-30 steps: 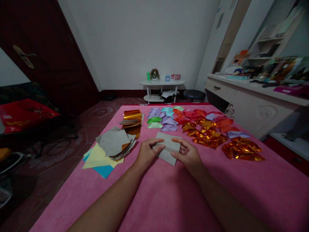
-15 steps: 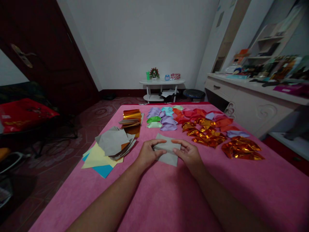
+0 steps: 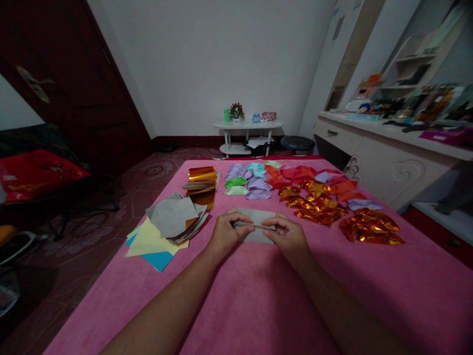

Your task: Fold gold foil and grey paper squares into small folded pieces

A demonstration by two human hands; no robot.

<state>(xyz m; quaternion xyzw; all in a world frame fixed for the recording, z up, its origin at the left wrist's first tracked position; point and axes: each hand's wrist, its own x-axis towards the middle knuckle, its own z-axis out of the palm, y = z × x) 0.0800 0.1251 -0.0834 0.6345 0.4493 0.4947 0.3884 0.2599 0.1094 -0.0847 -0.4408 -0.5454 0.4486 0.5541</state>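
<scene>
Over the pink-covered table (image 3: 236, 301), a grey sheet of paper (image 3: 256, 235) is held between my two hands, with a raised fold running across its middle. My left hand (image 3: 228, 230) pinches the left end of that fold between thumb and fingers. At the right end, my right hand (image 3: 286, 231) pinches the same fold. Left of my hands lies a loose stack of grey paper sheets (image 3: 172, 217), with orange showing on one underside. Yellow paper (image 3: 150, 240) and blue paper (image 3: 159, 260) stick out beneath that stack.
Behind the grey stack sits a pile of orange foil sheets (image 3: 202, 176). Folded paper pieces in purple (image 3: 257, 189), green (image 3: 235, 183) and red (image 3: 295, 175) lie at the far side. Shiny orange foil pieces (image 3: 369, 228) rest at the right. A white dresser (image 3: 391, 162) stands beyond the table's right side.
The grey paper has gone from lying nearly flat to having a pinched ridge across it. My fingers and thumbs have drawn together along this fold.
</scene>
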